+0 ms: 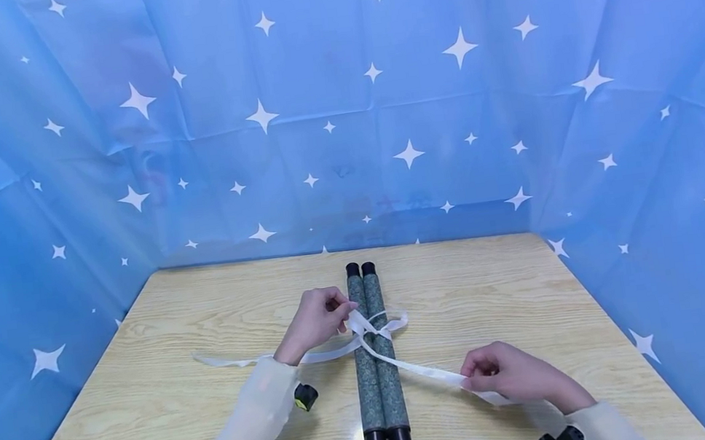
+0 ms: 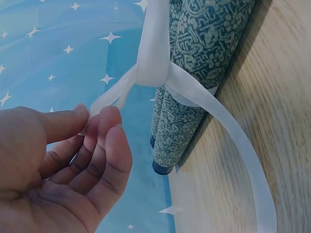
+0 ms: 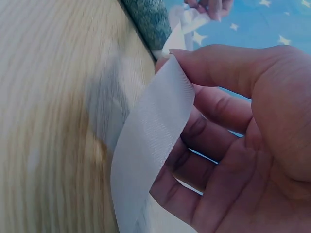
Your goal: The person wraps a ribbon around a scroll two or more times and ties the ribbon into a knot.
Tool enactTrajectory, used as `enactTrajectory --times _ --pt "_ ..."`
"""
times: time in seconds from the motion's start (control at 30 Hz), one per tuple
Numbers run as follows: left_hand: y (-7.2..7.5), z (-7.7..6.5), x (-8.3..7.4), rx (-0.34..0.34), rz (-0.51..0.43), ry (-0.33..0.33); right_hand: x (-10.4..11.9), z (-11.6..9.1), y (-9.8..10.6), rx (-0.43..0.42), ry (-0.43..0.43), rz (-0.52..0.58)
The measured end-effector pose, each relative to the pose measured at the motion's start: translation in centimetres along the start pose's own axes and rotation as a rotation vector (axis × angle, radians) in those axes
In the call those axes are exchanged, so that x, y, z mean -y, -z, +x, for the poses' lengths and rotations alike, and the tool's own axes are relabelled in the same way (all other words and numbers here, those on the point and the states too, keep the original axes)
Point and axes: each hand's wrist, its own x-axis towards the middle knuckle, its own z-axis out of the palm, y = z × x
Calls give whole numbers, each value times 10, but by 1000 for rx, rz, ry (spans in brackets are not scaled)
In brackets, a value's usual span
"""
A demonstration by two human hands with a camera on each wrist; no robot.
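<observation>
Side by side on the table lie two green patterned scroll rolls (image 1: 369, 394) with black end knobs. A white ribbon (image 1: 427, 371) wraps their middle, with a knot on top and a small loop toward the right. Just above the knot, my left hand (image 1: 318, 319) pinches a loop of the ribbon between thumb and fingertips; the left wrist view shows the ribbon knot (image 2: 153, 70) close by. My right hand (image 1: 510, 374) pinches a ribbon length stretched from the knot to the lower right. In the right wrist view, the ribbon's tail (image 3: 150, 126) hangs below the thumb.
Another ribbon end (image 1: 224, 360) lies on the wooden table (image 1: 205, 311) to the left, passing under my left wrist. A blue curtain with white stars (image 1: 338, 104) surrounds the table's back and sides. Black wrist cameras (image 1: 306, 397) sit on both sleeves.
</observation>
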Motion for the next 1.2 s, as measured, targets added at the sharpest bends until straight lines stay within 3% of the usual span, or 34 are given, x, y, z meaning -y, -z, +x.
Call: enactTrajectory --times 0.53,0.93,1.2 --pt "2 -3 17 -64 -26 67 -30 -33 27 10 -31 13" --pt "-4 -8 38 -87 -36 229 -39 -46 38 -8 -81 -32" --pt "-3 -9 41 -63 18 230 -31 -40 37 -142 -127 -136"
